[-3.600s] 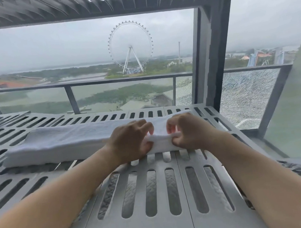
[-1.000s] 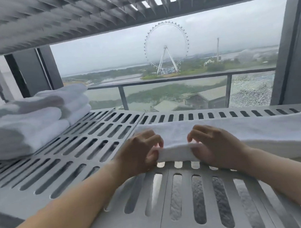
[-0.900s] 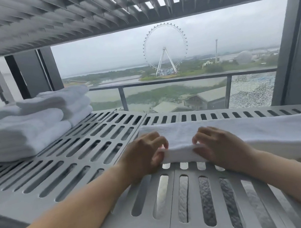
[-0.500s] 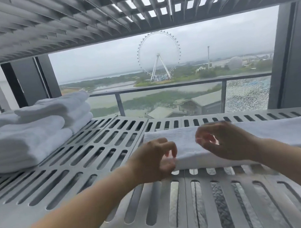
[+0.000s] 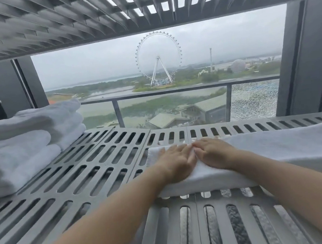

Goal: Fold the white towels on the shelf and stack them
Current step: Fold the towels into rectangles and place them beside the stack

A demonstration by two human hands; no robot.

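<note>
Now the lifted hands come down: left hand [image 5: 175, 160] and right hand [image 5: 213, 154] lie flat, fingers straight, holding nothing, pressing the left end of the white towel [image 5: 289, 145] onto the shelf [image 5: 101, 168]. Crease looks set, next fold likely due.

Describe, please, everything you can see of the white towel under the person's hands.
The white towel looks like soft, thick terry cloth, folded into a long flat band of several layers. It lies lengthwise on the grey slotted shelf and runs off to the right. The left hand and right hand press flat, side by side, on its left end. It lies apart from the folded stack.
</note>
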